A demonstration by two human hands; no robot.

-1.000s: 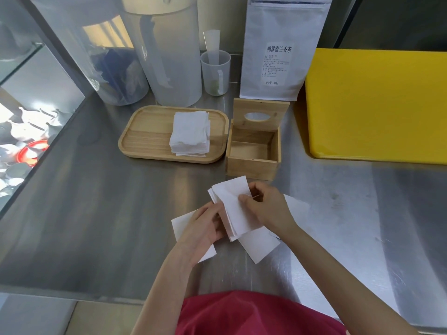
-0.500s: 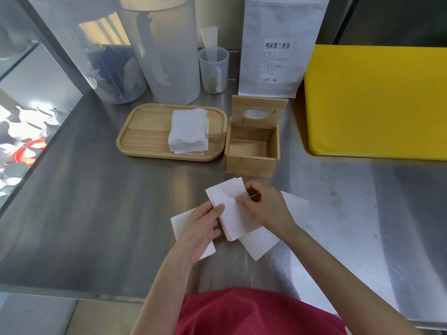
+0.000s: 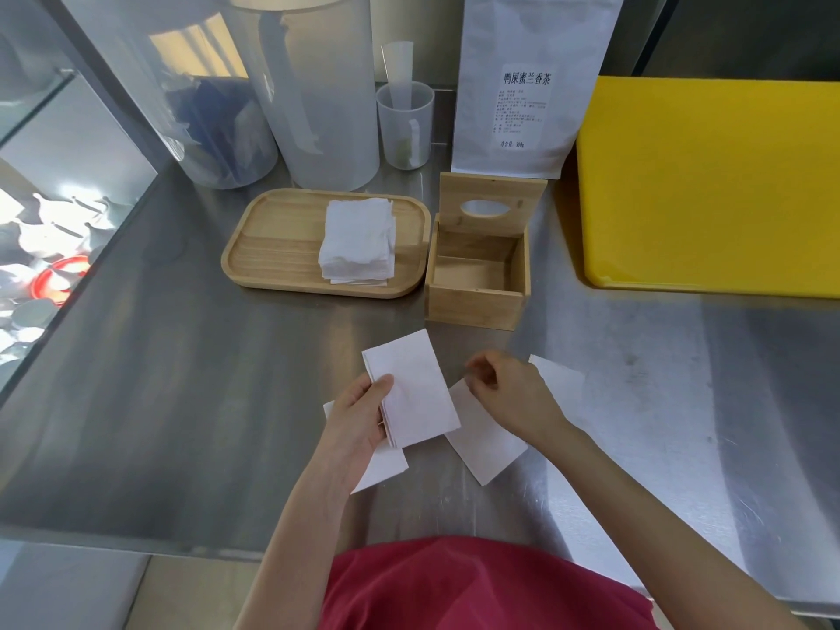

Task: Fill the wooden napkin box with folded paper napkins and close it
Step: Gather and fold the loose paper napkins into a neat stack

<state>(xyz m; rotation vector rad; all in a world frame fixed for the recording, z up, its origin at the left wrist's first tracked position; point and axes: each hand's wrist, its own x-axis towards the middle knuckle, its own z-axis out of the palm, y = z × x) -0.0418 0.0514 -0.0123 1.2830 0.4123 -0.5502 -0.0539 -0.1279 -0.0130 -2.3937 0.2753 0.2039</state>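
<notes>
Your left hand (image 3: 359, 425) pinches the folded napkin (image 3: 411, 393) while your right hand (image 3: 509, 393) hovers empty, so a loose grip lets its layers spring apart before the wooden box (image 3: 475, 284)

white pouch (image 3: 527, 84) label reads 鸭屎蜜兰香茶; net weight line 300g

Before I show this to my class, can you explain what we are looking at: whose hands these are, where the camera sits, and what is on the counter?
There is no machine. A person wears a camera on the head, looking down at their own bare hands over a steel counter. The left hand holds a folded napkin. The right hand hovers over loose napkins and seems to hold nothing. Behind stand the wooden napkin box, empty with its lid up, and a wooden tray bearing a napkin stack. A yellow board lies on the right.
</notes>
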